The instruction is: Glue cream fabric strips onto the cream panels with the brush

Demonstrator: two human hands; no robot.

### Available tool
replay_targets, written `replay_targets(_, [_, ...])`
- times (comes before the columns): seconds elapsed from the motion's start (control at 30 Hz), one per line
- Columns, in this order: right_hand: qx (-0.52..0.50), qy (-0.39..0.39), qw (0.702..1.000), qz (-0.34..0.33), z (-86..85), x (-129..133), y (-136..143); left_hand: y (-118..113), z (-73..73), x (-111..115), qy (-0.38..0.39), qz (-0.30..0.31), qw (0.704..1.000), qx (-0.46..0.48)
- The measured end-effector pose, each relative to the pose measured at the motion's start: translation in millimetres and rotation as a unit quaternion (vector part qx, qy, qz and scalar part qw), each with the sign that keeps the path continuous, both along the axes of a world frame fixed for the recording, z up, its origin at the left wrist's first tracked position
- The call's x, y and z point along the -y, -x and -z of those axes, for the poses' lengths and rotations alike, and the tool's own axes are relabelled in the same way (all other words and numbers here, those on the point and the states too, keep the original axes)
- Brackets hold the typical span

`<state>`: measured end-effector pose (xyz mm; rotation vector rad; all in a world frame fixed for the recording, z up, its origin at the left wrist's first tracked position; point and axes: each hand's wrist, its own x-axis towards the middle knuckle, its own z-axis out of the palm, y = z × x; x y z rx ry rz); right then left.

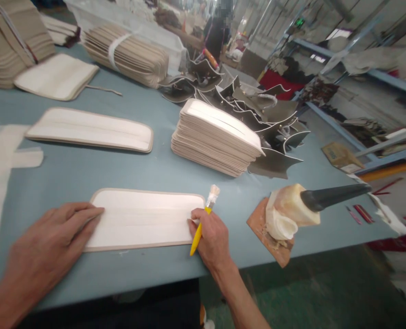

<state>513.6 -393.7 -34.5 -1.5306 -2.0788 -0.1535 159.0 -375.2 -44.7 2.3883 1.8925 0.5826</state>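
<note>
The tabletop (120,171) is muted blue-green. The nearest panel (144,219) is white, bordered in beige, with faint lengthwise lines. The brush (197,235) has a bright yellow handle, a silvery collar and whitish bristles. Beige edges stripe the sides of the tall pile (210,148) beneath its white top. The bundle (137,55) is tan with a white band (115,49). The curved pieces (275,162) are dark grey, edged in white. The container (283,205) is yellowish cream, its handle (336,195) black, the board (259,224) orange-brown. The floor (312,288) is dark green.
</note>
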Motion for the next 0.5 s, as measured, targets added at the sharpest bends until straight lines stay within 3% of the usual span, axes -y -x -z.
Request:
replay_targets(0.17, [0.001,0.008,1.0,0.027,7.8,0.5,-8.9,-6.5,-14.4,1.7,0.022,0.006,1.0,-0.014])
replay_targets(0.5, [0.034,0.012,0.999,0.028,7.2,0.7,-6.5,-10.5,-24.4,0.8,0.082,-0.009,0.996,0.034])
